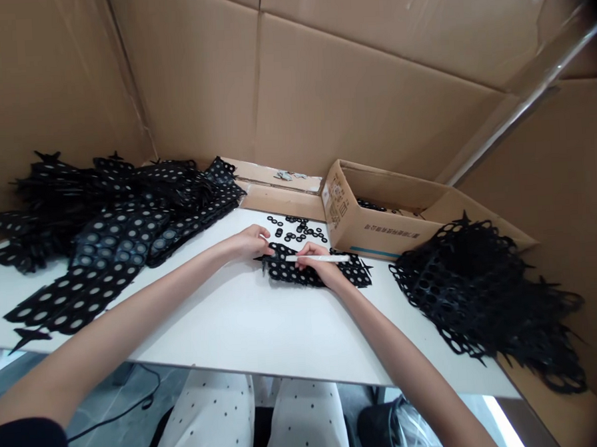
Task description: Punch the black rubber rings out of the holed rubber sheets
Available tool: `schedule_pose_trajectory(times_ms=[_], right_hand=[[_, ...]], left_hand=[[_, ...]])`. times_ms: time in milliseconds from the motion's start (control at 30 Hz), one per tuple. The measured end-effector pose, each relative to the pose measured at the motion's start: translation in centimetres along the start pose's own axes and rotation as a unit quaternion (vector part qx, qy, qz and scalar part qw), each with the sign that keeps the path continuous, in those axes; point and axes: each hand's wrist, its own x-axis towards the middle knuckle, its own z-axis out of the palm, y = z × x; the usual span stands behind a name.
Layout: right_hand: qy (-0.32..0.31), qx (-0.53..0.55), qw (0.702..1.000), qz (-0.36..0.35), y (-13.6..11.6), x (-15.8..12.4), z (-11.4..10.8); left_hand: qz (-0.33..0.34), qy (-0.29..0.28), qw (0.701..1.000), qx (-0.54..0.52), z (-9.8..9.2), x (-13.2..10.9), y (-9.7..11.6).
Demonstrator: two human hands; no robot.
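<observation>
A black perforated sheet [354,274] lies flat on the white table [244,326] in front of me. My left hand [252,241] rests on its left end, fingers curled, pressing it down. My right hand [316,261] lies on the sheet and grips a thin white stick-like tool [333,258], which lies across the sheet pointing right. Several small black rings [299,230] are scattered on the table just beyond the sheet.
A big pile of black perforated sheets with filled holes [109,233] covers the table's left. Another heap of emptied black sheets [487,293] sits at the right. An open cardboard box [373,223] stands behind the hands. Cardboard walls [321,82] enclose the table.
</observation>
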Motion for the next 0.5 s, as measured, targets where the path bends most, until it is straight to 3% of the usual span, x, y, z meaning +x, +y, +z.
schedule_pose_trajectory(times_ms=[133, 267, 500], right_hand=[[-0.024, 0.038, 0.999, 0.020, 0.2, 0.3, -1.3], [0.029, 0.067, 0.997, 0.000, 0.4, 0.0, -1.9], [0.061, 0.079, 0.995, -0.010, 0.8, -0.1, -1.9]], left_hand=[[-0.005, -0.051, 0.998, -0.027, -0.8, 0.7, -1.2], [-0.011, -0.069, 0.997, -0.030, -1.0, 0.9, -1.4], [0.002, -0.076, 0.997, -0.015, -0.9, 0.6, -0.7]])
